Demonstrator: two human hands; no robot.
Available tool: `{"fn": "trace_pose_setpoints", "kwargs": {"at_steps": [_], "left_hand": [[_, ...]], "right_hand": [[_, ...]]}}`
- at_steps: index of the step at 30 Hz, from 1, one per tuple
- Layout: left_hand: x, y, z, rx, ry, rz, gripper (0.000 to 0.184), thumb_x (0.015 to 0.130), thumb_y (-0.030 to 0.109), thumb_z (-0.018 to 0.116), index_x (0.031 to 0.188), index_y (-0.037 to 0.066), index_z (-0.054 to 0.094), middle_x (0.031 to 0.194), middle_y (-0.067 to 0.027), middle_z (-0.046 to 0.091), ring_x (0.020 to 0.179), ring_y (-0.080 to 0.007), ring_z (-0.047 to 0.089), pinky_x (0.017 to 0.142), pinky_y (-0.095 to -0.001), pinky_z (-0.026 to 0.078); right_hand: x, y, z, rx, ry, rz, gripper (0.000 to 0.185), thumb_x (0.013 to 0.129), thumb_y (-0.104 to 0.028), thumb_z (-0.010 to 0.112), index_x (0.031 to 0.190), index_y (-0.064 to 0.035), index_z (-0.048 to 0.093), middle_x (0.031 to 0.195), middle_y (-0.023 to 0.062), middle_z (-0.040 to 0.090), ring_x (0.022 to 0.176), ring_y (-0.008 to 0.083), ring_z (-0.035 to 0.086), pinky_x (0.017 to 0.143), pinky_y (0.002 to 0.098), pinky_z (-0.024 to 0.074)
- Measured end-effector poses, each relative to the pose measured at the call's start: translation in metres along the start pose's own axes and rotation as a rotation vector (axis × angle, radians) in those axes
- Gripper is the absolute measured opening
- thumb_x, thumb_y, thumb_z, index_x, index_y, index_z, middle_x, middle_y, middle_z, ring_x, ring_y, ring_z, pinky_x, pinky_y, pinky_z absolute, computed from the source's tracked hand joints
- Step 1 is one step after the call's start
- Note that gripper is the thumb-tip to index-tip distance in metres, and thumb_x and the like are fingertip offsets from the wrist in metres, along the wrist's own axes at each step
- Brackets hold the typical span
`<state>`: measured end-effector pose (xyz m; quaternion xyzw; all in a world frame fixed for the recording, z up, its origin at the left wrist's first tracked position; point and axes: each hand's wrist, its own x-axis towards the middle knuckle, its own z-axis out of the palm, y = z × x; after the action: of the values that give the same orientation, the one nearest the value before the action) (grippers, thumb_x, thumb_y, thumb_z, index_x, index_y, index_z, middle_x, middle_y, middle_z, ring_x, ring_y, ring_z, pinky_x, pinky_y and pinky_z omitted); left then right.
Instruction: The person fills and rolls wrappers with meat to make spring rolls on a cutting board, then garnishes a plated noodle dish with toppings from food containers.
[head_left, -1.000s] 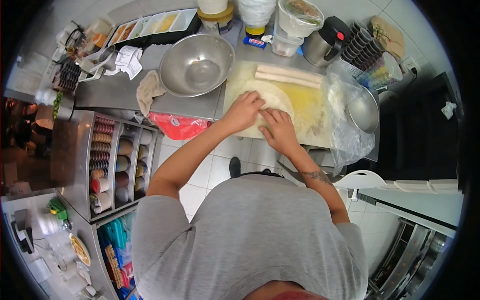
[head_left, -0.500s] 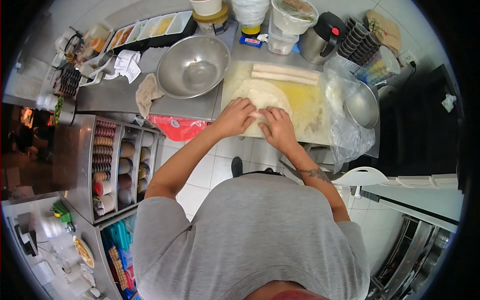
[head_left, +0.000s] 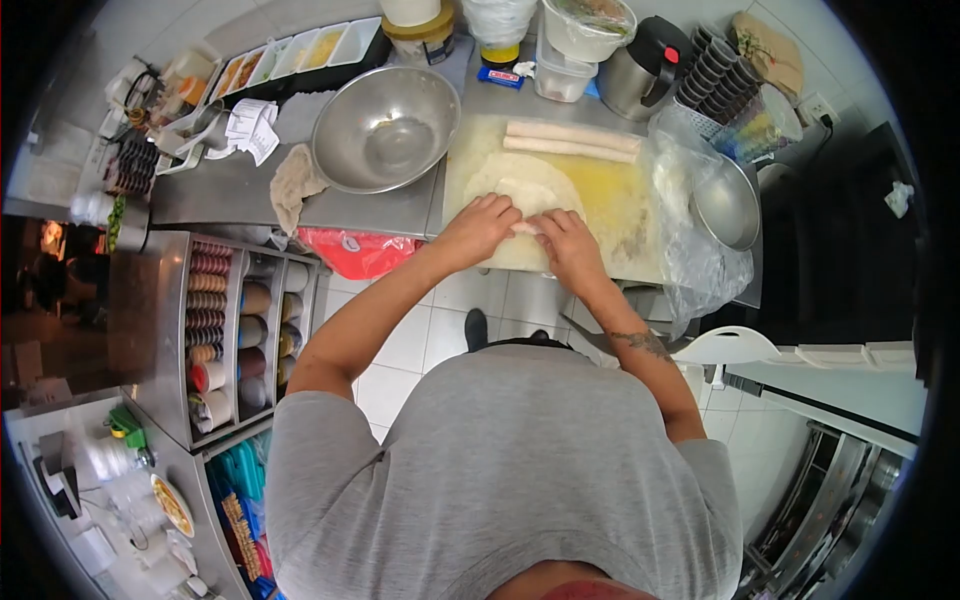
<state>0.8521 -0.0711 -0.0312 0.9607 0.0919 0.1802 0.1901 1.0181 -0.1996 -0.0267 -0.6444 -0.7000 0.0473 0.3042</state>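
A pale round flatbread [head_left: 535,178], like a tortilla, lies on a yellowed cutting board [head_left: 618,230]. At its near edge my left hand [head_left: 482,230] is closed, fingers bent over a small rolled part. My right hand [head_left: 570,245] grips the same rolled edge from the right, close beside the left hand. Both hands cover much of that edge, so how far it is rolled is partly hidden. Two long pale rolls [head_left: 571,142] lie side by side along the board's far edge.
A large steel bowl [head_left: 388,130] stands left of the board. A crumpled plastic bag [head_left: 690,265] and a smaller metal bowl [head_left: 726,205] sit at the right. Behind are a thermos jug [head_left: 640,75] and plastic containers [head_left: 565,75]. A cloth [head_left: 294,188] hangs over the counter edge.
My right hand has shifted slightly right, its thumb now drawn in toward the fingers. My left hand has moved slightly right too, still on the flatbread's near edge.
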Motion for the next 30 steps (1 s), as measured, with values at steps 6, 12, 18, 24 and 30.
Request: {"fn": "trace_pose_setpoints", "kwargs": {"at_steps": [6,12,18,24,30], "left_hand": [[0.018,-0.018,-0.007,-0.331,-0.071,-0.136,0.013,0.085,0.007,0.061,0.097,0.005,0.058,0.088,-0.0115,0.053,0.088,-0.0303,0.053,0.079,-0.0377,0.044],[0.022,-0.031,-0.001,-0.356,-0.085,-0.150,0.007,0.086,0.005,0.059,0.093,0.006,0.062,0.087,-0.0106,0.053,0.088,-0.0300,0.054,0.079,-0.0374,0.044],[0.018,-0.026,0.002,-0.156,-0.007,-0.100,0.019,0.079,0.001,0.059,0.096,0.008,0.062,0.091,-0.0090,0.053,0.090,-0.0295,0.052,0.079,-0.0376,0.043],[-0.001,0.004,-0.002,0.100,0.137,-0.058,0.033,0.074,0.000,0.056,0.105,0.008,0.062,0.095,-0.0070,0.053,0.092,-0.0271,0.050,0.081,-0.0376,0.040],[0.004,0.009,-0.001,0.050,0.035,-0.064,0.038,0.073,-0.002,0.055,0.109,0.007,0.062,0.095,-0.0071,0.053,0.094,-0.0268,0.050,0.080,-0.0373,0.039]], "right_hand": [[0.016,0.019,-0.005,0.240,-0.082,0.215,0.018,0.081,-0.008,0.062,0.099,-0.0108,0.063,0.094,0.0058,0.058,0.090,0.0276,0.056,0.074,0.0375,0.0477],[0.021,0.019,-0.004,0.010,-0.065,0.219,0.017,0.081,-0.008,0.061,0.098,-0.0089,0.064,0.095,0.0078,0.059,0.093,0.0292,0.056,0.075,0.0390,0.0475],[0.006,-0.008,0.019,-0.184,0.251,-0.048,0.028,0.071,-0.004,0.060,0.099,-0.0065,0.065,0.098,0.0064,0.060,0.091,0.0266,0.056,0.076,0.0367,0.0478],[0.012,0.000,0.011,-0.174,0.065,0.058,0.032,0.075,-0.003,0.064,0.106,-0.0087,0.065,0.098,0.0069,0.061,0.092,0.0275,0.056,0.079,0.0364,0.0483],[0.008,0.007,-0.008,-0.072,-0.008,0.011,0.024,0.076,-0.007,0.065,0.100,-0.0097,0.065,0.092,0.0036,0.059,0.086,0.0246,0.057,0.075,0.0346,0.0490]]}}
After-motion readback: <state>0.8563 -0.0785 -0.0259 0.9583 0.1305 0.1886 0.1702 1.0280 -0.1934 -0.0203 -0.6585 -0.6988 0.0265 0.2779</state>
